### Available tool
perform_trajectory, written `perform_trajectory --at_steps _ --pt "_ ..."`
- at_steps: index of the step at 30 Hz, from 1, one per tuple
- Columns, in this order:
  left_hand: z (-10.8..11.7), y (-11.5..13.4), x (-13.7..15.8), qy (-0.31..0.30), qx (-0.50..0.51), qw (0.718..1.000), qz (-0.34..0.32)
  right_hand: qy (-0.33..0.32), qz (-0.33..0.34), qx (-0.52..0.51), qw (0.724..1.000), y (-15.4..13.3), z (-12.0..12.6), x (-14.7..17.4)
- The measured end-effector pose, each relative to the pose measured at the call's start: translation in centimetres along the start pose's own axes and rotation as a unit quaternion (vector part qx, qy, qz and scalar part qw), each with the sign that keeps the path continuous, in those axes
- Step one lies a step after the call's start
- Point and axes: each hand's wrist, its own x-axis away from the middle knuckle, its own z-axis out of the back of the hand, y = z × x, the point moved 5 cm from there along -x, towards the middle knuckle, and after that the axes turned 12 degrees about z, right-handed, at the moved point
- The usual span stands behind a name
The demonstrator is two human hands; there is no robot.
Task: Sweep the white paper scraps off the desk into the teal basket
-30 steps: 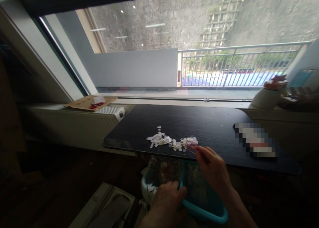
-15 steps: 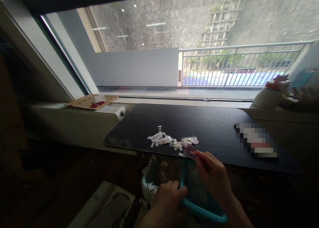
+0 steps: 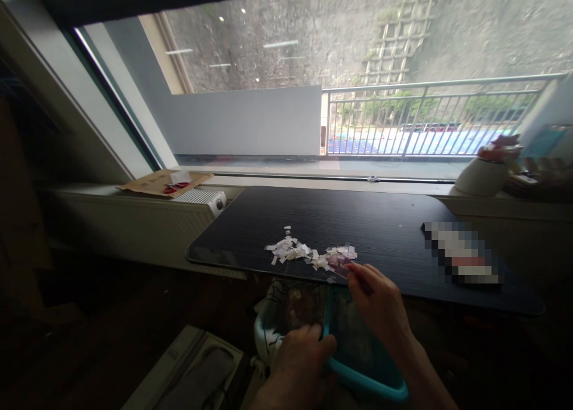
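Note:
My right hand [image 3: 378, 296] pinches a thin, see-through pink piece [image 3: 339, 265], flat like a card. Its far end lies over the right part of the white paper scraps [image 3: 290, 252] spread near the front edge of the dark table [image 3: 349, 213]. Below that edge is a teal bin [image 3: 367, 384] with pale contents, dim in shadow. My left hand [image 3: 302, 356] is closed on the bin's rim at its left side; some of the fingers are hidden. A few scraps sit right at the table edge above the bin.
Left of the bin is a pale container [image 3: 265, 332] with dark lines and brownish contents. A blurred-out flat object [image 3: 461, 252] lies on the table's right. Red-handled scissors [image 3: 175, 187] rest on brown paper [image 3: 147, 183] by the radiator [image 3: 201, 201]. A white pot [image 3: 478, 174] stands on the sill.
My right hand has moved slightly up and left, and the pink piece has slid from the table edge onto the scraps. My left hand and the bin have not moved.

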Motion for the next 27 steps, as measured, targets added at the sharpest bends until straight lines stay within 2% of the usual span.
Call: perform_trajectory --at_steps 5,10,13,17,21,25,27 --pt "0.0 0.1 0.1 0.007 0.003 1.0 -0.007 0.008 -0.015 0.018 1.0 1.6 0.9 0.2" --pt "0.2 0.1 0.0 0.014 0.009 1.0 -0.003 0.024 -0.006 0.024 0.999 1.1 1.8 1.1" --pt "0.3 0.2 0.0 0.011 0.009 1.0 0.001 0.024 0.014 -0.016 0.999 0.2 1.5 2.0" --pt "0.5 0.3 0.0 0.016 0.006 1.0 0.003 0.015 0.004 -0.06 0.998 -0.4 0.7 2.7" --pt "0.4 0.3 0.1 0.022 0.003 1.0 0.001 0.028 0.001 -0.059 0.998 -0.5 0.7 2.5" --pt "0.2 0.2 -0.1 0.027 0.003 1.0 0.002 -0.009 0.008 -0.081 0.997 -0.7 0.3 2.2" --pt "0.2 0.2 -0.1 0.029 0.003 1.0 0.0 -0.001 0.012 -0.083 0.997 -0.5 0.2 1.9"
